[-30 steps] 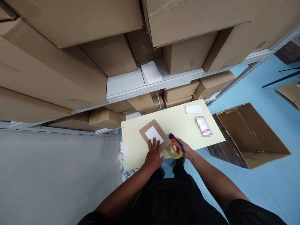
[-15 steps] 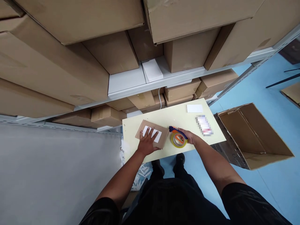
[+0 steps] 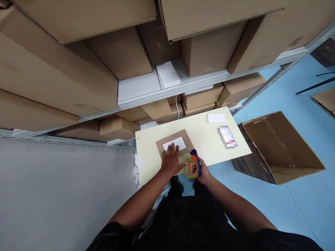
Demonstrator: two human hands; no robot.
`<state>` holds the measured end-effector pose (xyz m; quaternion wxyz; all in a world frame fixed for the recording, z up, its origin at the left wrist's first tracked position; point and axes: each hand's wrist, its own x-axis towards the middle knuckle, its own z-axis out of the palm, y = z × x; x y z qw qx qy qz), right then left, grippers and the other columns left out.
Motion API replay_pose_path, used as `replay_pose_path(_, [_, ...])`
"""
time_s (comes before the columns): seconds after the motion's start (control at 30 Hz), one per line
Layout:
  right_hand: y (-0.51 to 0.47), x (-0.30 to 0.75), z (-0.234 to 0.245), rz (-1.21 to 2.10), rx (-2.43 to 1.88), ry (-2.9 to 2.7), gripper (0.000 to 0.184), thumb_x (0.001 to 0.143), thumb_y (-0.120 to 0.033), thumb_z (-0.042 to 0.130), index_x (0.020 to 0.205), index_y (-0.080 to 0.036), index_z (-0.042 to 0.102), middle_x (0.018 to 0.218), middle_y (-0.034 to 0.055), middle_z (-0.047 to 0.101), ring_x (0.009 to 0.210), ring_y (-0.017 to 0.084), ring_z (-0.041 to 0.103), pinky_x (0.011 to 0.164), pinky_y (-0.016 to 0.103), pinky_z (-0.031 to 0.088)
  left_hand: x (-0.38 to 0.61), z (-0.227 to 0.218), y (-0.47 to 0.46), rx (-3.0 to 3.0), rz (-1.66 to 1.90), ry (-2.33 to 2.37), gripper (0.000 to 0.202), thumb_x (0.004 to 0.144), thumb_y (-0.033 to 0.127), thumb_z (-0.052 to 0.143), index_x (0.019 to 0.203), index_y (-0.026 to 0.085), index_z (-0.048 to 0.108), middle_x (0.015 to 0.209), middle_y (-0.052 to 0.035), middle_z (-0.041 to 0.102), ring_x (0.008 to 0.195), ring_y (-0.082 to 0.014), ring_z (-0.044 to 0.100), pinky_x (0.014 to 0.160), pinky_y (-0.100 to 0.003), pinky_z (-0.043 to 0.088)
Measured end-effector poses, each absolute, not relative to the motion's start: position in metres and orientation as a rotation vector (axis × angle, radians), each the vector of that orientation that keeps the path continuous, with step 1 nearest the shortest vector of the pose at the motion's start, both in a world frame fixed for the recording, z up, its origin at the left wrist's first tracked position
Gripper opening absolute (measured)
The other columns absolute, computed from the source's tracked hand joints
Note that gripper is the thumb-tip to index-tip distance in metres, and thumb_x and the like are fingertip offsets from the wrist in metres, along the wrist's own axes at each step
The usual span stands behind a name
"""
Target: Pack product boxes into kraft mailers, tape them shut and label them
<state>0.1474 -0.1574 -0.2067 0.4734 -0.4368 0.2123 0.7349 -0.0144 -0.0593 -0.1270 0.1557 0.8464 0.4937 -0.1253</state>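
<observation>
My left hand lies with spread fingers over the near part of a flat brown cardboard parcel. Its fingertips rest on the white label stuck to the parcel. In my right hand is a tape dispenser with a blue and orange body and a roll of yellowish tape. The dispenser's head meets the parcel's near right corner, and the roll hangs by the table's front edge, close to my left thumb. Whether tape is stuck to the parcel I cannot tell.
The pale table also bears a white card and a blurred-out phone-like object. A large open carton stands on the floor to the right. Shelving stacked with cardboard boxes rises behind the table.
The parcel has turned on the table and shifted slightly right. My right hand has brought the tape dispenser left and nearer to my body, and tilted it. My left hand has moved right with the parcel.
</observation>
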Motion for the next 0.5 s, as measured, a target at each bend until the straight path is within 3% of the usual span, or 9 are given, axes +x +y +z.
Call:
replay_pose_path(0.13, [-0.091, 0.207, -0.196, 1.93, -1.283, 0.312, 0.05, 0.1, -0.059, 0.047, 0.109, -0.015, 0.07, 0.089, 0.0093, 0.079, 0.081, 0.023, 0.076, 0.084, 0.04, 0.062, -0.07, -0.124, -0.053, 2.615, -0.373, 0.986, 0.112, 0.073, 0.062, 0.081, 0.164, 0.024, 0.027, 0.173, -0.014, 0.015, 0.15, -0.0397, 0.032, 0.122, -0.053, 0.025])
replay_pose_path(0.3, [-0.009, 0.226, -0.182, 2.034, -1.568, -0.008, 0.044, 0.095, -0.056, 0.062, 0.101, -0.013, 0.067, 0.079, 0.0097, 0.077, 0.067, 0.022, 0.072, 0.071, 0.037, 0.063, -0.088, -0.142, -0.039, 2.738, -0.193, 0.985, 0.1, 0.077, 0.066, 0.076, 0.161, 0.028, 0.036, 0.172, -0.0132, 0.02, 0.158, -0.0401, 0.014, 0.126, -0.06, 0.004])
replay_pose_path(0.5, [-0.029, 0.222, -0.188, 1.92, -1.639, -0.074, 0.047, 0.093, -0.058, 0.065, 0.103, -0.012, 0.069, 0.085, 0.0108, 0.078, 0.074, 0.021, 0.074, 0.073, 0.035, 0.063, -0.072, -0.156, -0.04, 2.677, -0.093, 1.206, 0.105, 0.08, 0.072, 0.069, 0.164, 0.024, 0.028, 0.173, -0.0122, 0.016, 0.159, -0.0382, 0.009, 0.127, -0.059, 0.0])
